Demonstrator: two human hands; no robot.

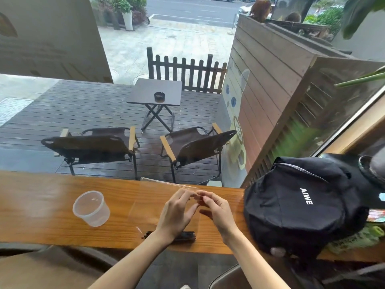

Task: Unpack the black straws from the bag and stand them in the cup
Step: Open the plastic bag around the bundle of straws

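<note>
A clear plastic bag (145, 213) lies on the wooden counter (41, 205) in front of me. Its far top edge is pinched by my left hand (177, 213) and my right hand (216, 211), fingertips almost meeting. The black straws (187, 236) lie bunched at the bag's near end, partly hidden under my left wrist. An empty clear plastic cup (91, 208) stands upright on the counter to the left of the bag, apart from both hands.
A black backpack (298, 205) lies on the counter close to my right hand. Behind the counter a window looks onto a deck with two folding chairs (187, 147) and a small table (155, 91).
</note>
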